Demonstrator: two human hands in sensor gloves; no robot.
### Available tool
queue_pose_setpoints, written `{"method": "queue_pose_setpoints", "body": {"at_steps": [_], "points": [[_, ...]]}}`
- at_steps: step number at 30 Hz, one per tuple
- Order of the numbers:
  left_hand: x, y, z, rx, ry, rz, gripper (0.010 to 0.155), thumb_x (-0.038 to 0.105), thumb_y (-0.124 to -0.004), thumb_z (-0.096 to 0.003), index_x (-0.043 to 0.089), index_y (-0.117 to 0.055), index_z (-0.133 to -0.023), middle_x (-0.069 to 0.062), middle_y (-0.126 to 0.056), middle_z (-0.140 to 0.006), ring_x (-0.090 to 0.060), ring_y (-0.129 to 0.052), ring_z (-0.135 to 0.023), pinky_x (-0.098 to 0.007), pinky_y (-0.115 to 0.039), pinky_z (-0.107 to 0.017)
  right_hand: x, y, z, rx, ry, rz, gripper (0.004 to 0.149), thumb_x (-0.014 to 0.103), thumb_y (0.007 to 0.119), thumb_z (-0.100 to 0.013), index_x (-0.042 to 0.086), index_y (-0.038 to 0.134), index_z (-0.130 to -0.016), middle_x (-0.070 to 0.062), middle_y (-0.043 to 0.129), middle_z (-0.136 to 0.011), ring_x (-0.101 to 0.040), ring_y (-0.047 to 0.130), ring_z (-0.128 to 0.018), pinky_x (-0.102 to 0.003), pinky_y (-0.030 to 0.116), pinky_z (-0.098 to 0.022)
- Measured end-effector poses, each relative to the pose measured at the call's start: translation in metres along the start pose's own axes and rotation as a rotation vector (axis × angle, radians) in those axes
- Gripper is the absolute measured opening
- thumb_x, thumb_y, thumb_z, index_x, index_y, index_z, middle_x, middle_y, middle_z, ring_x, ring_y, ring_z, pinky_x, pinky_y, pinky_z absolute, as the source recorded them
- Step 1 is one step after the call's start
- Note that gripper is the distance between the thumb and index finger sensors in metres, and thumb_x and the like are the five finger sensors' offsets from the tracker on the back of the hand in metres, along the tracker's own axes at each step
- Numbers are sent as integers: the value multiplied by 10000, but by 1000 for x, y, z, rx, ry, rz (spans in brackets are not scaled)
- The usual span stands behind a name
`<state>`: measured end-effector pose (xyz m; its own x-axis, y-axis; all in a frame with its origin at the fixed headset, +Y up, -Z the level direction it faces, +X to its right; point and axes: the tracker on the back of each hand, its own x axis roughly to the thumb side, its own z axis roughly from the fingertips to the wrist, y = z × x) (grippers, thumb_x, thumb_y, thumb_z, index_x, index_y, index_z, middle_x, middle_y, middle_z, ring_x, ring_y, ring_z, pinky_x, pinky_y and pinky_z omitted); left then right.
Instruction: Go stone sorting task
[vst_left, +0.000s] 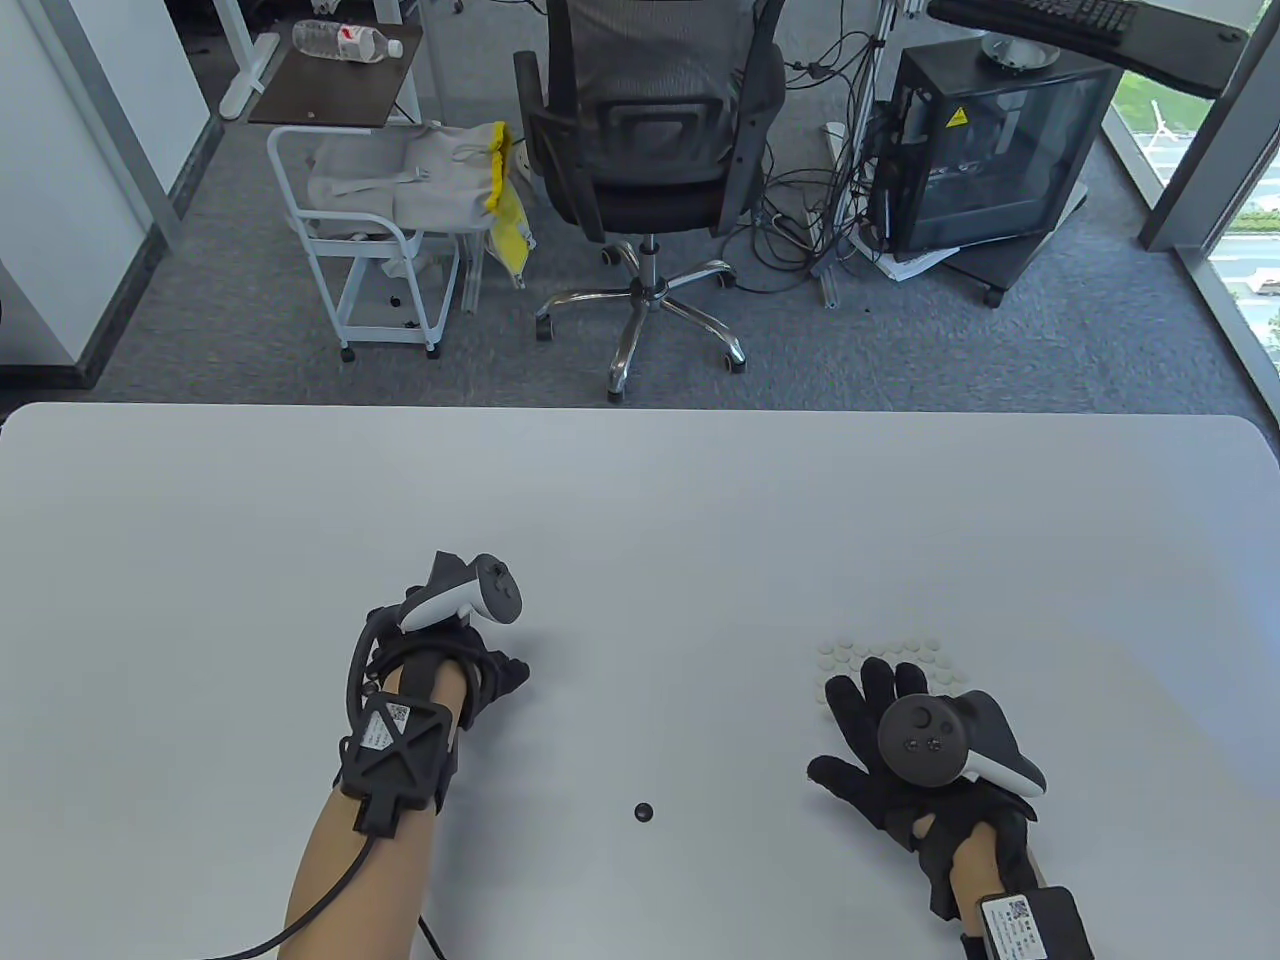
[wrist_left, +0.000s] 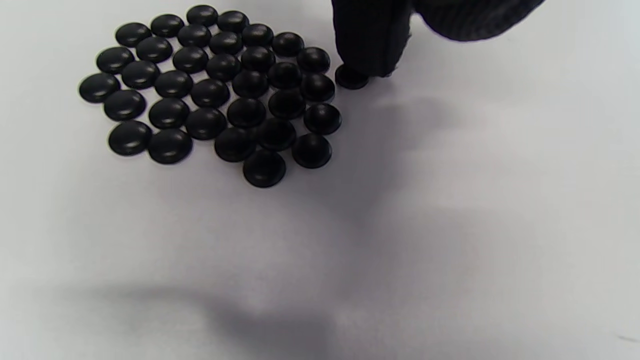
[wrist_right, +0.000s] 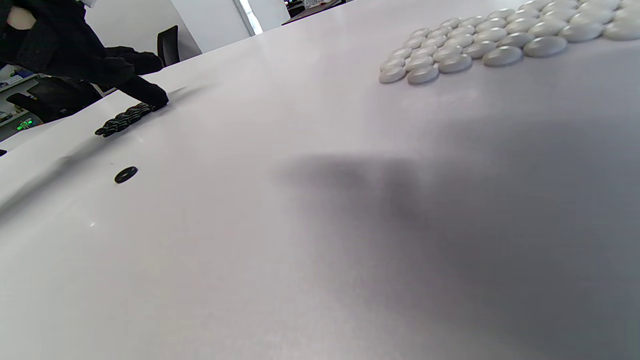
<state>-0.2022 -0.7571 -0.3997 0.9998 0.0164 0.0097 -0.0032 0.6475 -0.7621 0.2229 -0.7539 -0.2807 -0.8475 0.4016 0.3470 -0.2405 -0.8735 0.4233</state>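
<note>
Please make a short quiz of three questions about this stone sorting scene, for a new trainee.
1. True or false: the black stones lie in one cluster under the left hand.
2. Which colour is the single stone lying apart between both hands?
A white
B black
3. The right hand, fingers spread, is next to the ___ stones.

Key: 1 true; 2 B; 3 white

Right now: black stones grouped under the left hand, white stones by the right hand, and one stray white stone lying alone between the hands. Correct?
Not quite. The stray stone is black, not white, as the table view shows. The rest stands: black stones under the left hand, white stones by the right hand.
</note>
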Motion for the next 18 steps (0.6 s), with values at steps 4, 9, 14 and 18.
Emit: {"method": "queue_pose_setpoints", "body": {"at_steps": [4, 9, 14, 18], "points": [[8, 5, 10, 24, -14, -27, 690, 548, -527, -490, 302, -596, -1130, -209, 105, -1115, -517, 177, -908, -795, 10, -515, 0, 0, 0, 0, 0, -1, 842, 505, 560, -613, -30, 200, -1154, -452, 20, -1081, -686, -10, -915, -885, 134, -572], [33, 6, 32, 52, -149, -114, 675, 549, -538, -495, 297, -646, -1112, -225, 46, -1139, -528, 138, -924, -797, -13, -518, 0, -1, 0, -4, -2, -1, 843, 506, 561, -612, -29, 201, -1154, -452, 19, -1081, -687, -10, -914, -886, 135, -571], [69, -8, 55, 60, -289, -234, 662, 552, -552, -500, 294, -693, -1092, -239, -18, -1156, -544, 77, -942, -800, -44, -516, -1, -1, 0, -8, -1, -2, 842, 505, 561, -613, -29, 200, -1155, -452, 18, -1081, -685, -14, -913, -885, 133, -571], [97, -26, 69, 47, -406, -307, 656, 551, -553, -501, 293, -706, -1085, -241, -26, -1155, -547, 66, -942, -803, -66, -526, -1, -1, 1, -9, 2, -1, 843, 505, 561, -613, -29, 198, -1155, -455, 15, -1079, -682, -23, -909, -878, 118, -567]]}}
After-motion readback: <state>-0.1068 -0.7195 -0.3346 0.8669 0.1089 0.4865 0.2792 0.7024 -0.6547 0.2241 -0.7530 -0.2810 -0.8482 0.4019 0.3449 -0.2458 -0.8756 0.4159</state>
